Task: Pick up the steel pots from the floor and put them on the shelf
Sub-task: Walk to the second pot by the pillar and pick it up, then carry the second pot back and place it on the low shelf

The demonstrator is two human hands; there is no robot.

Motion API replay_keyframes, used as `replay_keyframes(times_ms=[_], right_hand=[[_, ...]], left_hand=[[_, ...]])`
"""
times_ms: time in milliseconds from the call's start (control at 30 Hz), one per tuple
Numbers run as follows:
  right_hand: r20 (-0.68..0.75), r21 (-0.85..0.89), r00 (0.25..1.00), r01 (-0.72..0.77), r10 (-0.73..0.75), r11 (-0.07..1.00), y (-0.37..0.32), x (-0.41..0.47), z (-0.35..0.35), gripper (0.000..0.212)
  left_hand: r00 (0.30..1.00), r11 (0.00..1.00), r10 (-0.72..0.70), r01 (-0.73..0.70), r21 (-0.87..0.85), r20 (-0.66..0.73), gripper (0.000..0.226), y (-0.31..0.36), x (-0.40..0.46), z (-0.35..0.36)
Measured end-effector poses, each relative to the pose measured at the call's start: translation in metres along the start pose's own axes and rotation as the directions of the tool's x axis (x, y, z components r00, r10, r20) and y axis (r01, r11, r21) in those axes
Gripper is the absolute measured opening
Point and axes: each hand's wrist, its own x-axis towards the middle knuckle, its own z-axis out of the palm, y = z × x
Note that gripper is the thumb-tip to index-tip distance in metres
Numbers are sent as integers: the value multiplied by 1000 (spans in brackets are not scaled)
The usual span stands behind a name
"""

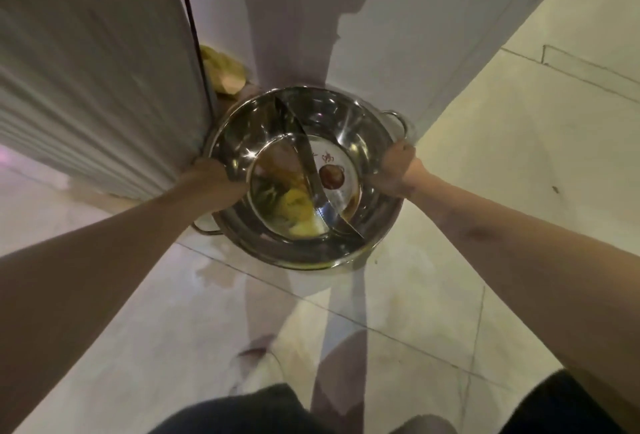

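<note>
A round steel pot (349,128) with a curved divider down its middle is in the centre of the head view, above the tiled floor. It has loop handles at its upper right and lower left. My left hand (214,179) grips its left rim, fingers curled over the edge. My right hand (394,170) grips the right rim just below the upper-right handle. The pot's shiny bottom shows a red sticker and yellowish reflections. No shelf is in view.
A ribbed white panel (97,87) stands close on the left, with a dark cord (194,35) running down its edge. A yellow cloth (221,69) lies behind the pot by a white wall. Pale floor tiles (485,191) spread to the right and toward me.
</note>
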Motion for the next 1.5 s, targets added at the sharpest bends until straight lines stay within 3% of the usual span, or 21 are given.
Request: replay_keyframes(times_ms=[67, 133, 233, 333, 433, 567, 700, 833, 933, 1000, 1100, 1167, 1333, 1500], right_hand=[[-42, 53, 996, -79, 82, 995, -3, 5, 8, 77], [-56, 149, 994, -87, 97, 985, -4, 6, 6, 69], [-52, 238, 994, -83, 98, 968, 10, -9, -3, 54], [-69, 371, 988, -103, 139, 923, 24, -38, -27, 68], [-56, 333, 983, -148, 176, 931, 36, -83, -69, 86], [-24, 409, 962, -239, 273, 880, 52, -157, -146, 102], [-25, 428, 953, -264, 303, 865, 77, -254, -244, 101], [-10, 485, 925, -328, 380, 811, 113, -359, -363, 97], [3, 530, 896, -378, 445, 759, 148, -445, -462, 94], [-24, 577, 873, -387, 488, 719, 174, -502, -528, 92], [-114, 605, 818, -393, 564, 692, 214, -590, -621, 68], [-173, 622, 763, -406, 623, 669, 240, -652, -676, 57], [-306, 663, 552, -460, 775, 590, 303, -815, -767, 63], [-337, 723, 308, -520, 890, 454, 347, -961, -791, 49]], left_hand=[[998, 997, -49, 47, -67, -33, 67, -2, 4, 0], [992, 987, -127, 126, -102, -1, 89, 0, -1, -1], [999, 998, -51, 52, -39, 18, 99, 6, -10, -13], [998, 999, 37, -38, 4, 60, 79, 23, -36, -35], [996, 996, 83, -82, -21, 45, 49, 58, -79, -68], [994, 996, 93, -93, 1, 50, 43, 110, -154, -125], [977, 982, 184, -179, -53, 107, 36, 171, -247, -194], [942, 960, 276, -281, -2, 190, 36, 253, -361, -278], [874, 920, 384, -389, -47, 297, 30, 335, -447, -345], [835, 877, 447, -479, 23, 321, 31, 393, -498, -389], [760, 782, 565, -618, 86, 321, 44, 483, -574, -447], [686, 701, 656, -708, 84, 314, 39, 542, -629, -477], [437, 438, 854, -897, 63, 282, 38, 677, -779, -517], [152, 173, 924, -985, -29, 351, 31, 764, -907, -491]])
